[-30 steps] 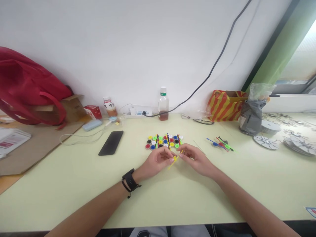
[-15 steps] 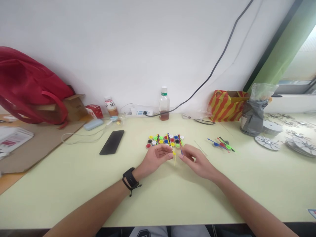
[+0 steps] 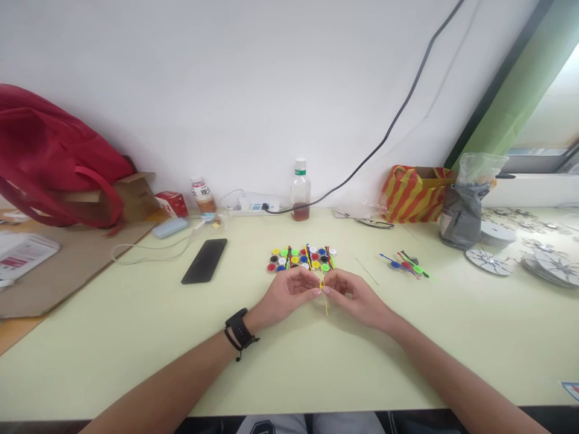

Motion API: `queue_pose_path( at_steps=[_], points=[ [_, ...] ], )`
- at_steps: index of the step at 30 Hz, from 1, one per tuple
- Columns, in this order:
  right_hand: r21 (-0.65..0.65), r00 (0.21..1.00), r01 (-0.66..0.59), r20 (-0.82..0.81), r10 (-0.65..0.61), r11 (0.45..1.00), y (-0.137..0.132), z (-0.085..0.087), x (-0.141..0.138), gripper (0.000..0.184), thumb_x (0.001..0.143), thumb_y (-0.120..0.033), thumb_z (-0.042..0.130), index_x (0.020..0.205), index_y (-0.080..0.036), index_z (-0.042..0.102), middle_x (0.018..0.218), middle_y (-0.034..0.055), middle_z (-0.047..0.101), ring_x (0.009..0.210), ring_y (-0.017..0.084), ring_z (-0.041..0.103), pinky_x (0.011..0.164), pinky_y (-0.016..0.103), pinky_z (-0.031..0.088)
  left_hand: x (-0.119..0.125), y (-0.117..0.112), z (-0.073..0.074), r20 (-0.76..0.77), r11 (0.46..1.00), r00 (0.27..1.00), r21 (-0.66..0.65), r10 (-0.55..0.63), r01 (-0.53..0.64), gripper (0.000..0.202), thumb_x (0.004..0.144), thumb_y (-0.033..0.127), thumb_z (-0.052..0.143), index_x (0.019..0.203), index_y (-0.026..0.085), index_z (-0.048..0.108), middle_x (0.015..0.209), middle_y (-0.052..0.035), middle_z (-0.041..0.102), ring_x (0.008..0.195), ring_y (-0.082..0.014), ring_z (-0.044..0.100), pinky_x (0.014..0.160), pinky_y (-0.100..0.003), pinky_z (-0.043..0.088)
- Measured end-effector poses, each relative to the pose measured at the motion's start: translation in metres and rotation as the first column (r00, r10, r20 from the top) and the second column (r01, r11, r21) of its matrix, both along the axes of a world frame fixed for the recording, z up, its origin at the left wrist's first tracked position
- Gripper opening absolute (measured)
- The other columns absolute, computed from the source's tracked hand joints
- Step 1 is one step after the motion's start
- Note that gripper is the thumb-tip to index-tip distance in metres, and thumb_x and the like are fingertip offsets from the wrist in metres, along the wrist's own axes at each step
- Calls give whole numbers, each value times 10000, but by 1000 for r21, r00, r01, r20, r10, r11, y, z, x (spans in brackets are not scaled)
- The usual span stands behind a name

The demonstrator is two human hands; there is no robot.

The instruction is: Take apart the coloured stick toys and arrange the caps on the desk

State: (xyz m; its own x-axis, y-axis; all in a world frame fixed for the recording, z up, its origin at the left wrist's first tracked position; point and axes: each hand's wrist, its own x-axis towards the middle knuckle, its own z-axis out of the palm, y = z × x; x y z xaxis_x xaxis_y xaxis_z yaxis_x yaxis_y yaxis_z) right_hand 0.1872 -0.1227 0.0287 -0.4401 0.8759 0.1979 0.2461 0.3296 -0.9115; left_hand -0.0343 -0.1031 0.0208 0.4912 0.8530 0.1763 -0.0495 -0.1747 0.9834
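Observation:
My left hand [image 3: 292, 293] and my right hand [image 3: 355, 295] meet over the table, fingertips almost touching. Both pinch a small yellow piece with a thin stem [image 3: 326, 308] hanging down; its upper part is mostly hidden by the fingers. Just beyond the hands lie several small round coloured discs [image 3: 295, 260] in rows, red, blue, yellow, green, black and white. Thin coloured arrow-like strips [image 3: 309, 256] lie across them in bunches. To the right rests a small group of discs with long pointed arrows [image 3: 404, 265] in blue, red, green and black.
A black phone [image 3: 204, 261] lies left of the discs. Against the wall stand a clear bottle [image 3: 301, 191], a power strip [image 3: 257, 204] and a striped bag [image 3: 414, 196]. A grey bag [image 3: 464, 214] and slotted round plates [image 3: 488, 263] are at the right. A pale thin stick [image 3: 367, 270] lies right of the hands.
My right hand has moved left to meet my left hand, and its fingers have closed on the yellow piece. The dark red and blue strips by its fingers now lie clear beyond it.

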Motion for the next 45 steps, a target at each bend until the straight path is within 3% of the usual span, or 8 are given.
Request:
queue_pose_path(
  at_steps=[9,14,18,20,23,25,34,45],
  points=[
    [124,973,231,-19,-230,965,9,5,17,319,999,-531,554,1016,-216,604,822,37,652,680,169,589,634,301,489,0,-2,5,-110,999,994,-21,-28,26,470,882,390,779,1298,215,647,1153,-105,727,950,-182,707,911,-346,559],
    [528,707,626,-75,-703,573,23,18,63,287,986,-489,567,984,-210,632,874,77,691,704,192,618,594,300,453,0,-1,3,-147,1000,989,-17,-27,25,351,879,410,774,1141,184,711,1006,-79,721,928,-181,678,871,-319,540],
    [630,521,711,-176,-835,311,33,14,92,216,986,-400,549,1012,-199,625,861,63,673,682,178,587,635,298,457,0,-1,4,-198,999,980,20,-25,29,296,883,422,761,1028,164,737,967,-74,703,894,-177,651,853,-316,527],
    [623,531,670,-22,-847,404,39,3,101,129,965,-306,551,941,-198,618,829,53,669,671,173,580,643,294,445,0,-2,6,-217,999,976,27,-31,37,285,891,422,751,1009,164,739,972,-74,701,886,-174,643,847,-313,523],
    [453,565,512,462,-683,730,50,-17,110,180,889,-148,560,719,-206,549,663,33,628,631,178,573,613,291,392,0,-3,8,-240,998,970,35,-43,53,270,901,419,739,990,165,739,970,-72,699,876,-171,635,840,-307,518],
    [347,529,498,605,-595,795,55,-27,112,204,868,-100,560,694,-203,533,663,46,641,660,187,596,624,291,382,0,-4,9,-249,997,967,43,-48,60,265,906,419,733,979,165,737,960,-69,698,870,-168,630,836,-304,515],
    [479,455,490,572,-682,728,50,-27,106,113,886,-172,583,978,-201,642,966,76,685,859,221,634,666,293,379,-1,0,3,-269,995,961,56,-70,88,267,906,423,730,986,169,742,968,-75,714,864,-172,638,836,-309,515],
    [436,587,403,552,-593,805,43,-27,76,99,939,-226,498,866,-224,564,836,40,689,771,210,618,620,293,340,-1,-3,6,-289,992,954,71,-81,106,248,911,408,724,981,170,737,965,-70,719,851,-163,634,823,-306,513]
  ],
)
